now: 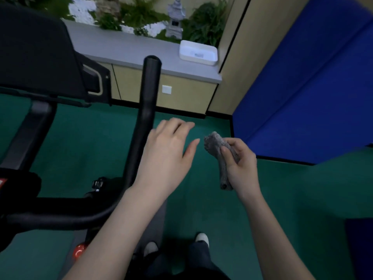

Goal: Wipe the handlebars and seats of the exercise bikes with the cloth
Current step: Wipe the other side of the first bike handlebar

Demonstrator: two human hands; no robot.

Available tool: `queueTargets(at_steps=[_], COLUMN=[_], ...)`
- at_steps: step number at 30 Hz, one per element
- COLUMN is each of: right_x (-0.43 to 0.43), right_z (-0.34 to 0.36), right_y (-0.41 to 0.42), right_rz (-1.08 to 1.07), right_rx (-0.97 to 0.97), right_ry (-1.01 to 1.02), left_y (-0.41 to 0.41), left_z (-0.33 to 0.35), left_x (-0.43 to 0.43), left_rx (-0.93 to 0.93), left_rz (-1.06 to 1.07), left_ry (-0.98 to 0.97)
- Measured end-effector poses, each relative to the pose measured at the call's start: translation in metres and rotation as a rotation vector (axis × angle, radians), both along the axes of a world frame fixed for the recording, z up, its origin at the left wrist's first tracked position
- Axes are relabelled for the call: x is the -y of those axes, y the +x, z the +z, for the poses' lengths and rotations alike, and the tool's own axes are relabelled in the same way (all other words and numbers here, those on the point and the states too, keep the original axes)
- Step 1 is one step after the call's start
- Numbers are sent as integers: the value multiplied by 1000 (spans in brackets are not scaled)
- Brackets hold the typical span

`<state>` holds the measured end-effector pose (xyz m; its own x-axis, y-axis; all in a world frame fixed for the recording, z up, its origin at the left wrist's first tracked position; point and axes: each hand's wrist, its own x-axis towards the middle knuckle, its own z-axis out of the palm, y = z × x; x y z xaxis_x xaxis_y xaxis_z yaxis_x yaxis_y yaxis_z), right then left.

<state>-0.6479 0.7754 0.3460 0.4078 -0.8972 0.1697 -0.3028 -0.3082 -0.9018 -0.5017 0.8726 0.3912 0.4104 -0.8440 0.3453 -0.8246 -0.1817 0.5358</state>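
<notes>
Here the right grip holds the rolled cloth over green floor; left grip, fingers relaxed, beside the handlebar.

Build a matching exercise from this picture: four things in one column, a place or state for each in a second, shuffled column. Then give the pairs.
Things
1. cloth
2. handlebar
3. white tray
4. stone lantern

Places or states
A. among the green plants
B. on the grey counter
C. grey, bunched up and held
D. black, standing upright

Pairs: 1-C, 2-D, 3-B, 4-A
</notes>
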Motion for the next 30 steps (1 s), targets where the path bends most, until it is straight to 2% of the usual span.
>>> queueTargets(at_steps=[6, 14, 20, 30], right_x=[22, 71, 107, 142], right_z=[-13, -34, -43, -60], right_y=[-59, -179, -257, -285], right_rz=[-62, -173, -230, -258], right_rx=[-2, -42, -73, 0], right_ry=[-9, 66, 91, 202], left_y=[-41, -124, -188, -204], left_z=[-33, -87, -121, -145], left_x=[29, 94, 149, 163], left_rx=[40, 153, 126, 79], left_rz=[-102, -150, -202, -177], left_ry=[205, 481, 648, 894])
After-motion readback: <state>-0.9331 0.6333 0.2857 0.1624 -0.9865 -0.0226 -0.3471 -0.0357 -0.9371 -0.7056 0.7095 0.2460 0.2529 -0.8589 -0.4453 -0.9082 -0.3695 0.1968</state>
